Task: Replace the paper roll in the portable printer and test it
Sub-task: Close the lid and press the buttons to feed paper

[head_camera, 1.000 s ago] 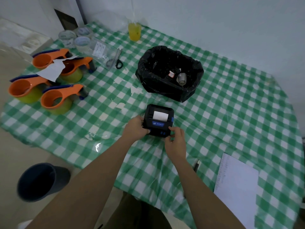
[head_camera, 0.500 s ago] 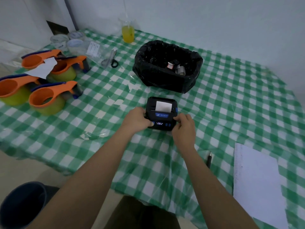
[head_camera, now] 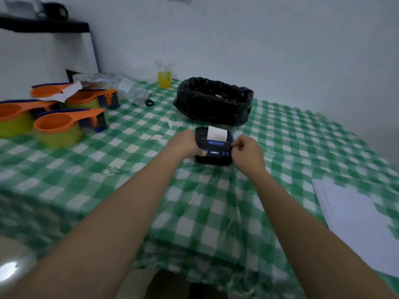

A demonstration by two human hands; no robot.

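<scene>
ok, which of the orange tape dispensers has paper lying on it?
The far one at the back of the group, by the wall. A white paper scrap rests across its top; the other three have bare orange tops.

no legible text, printer (head_camera: 213, 147) display lit (characters too blurred), white sheet (head_camera: 354, 221) print unreadable

Blk bin bag (head_camera: 213, 104), orange dispensers (head_camera: 64, 124), beaker (head_camera: 164, 77).

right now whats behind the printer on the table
Directly behind the printer sits a bin lined with a black bag, and farther back a beaker of yellow liquid. The bin's contents can't be made out from this angle, and it hides the tablecloth behind it.
</scene>
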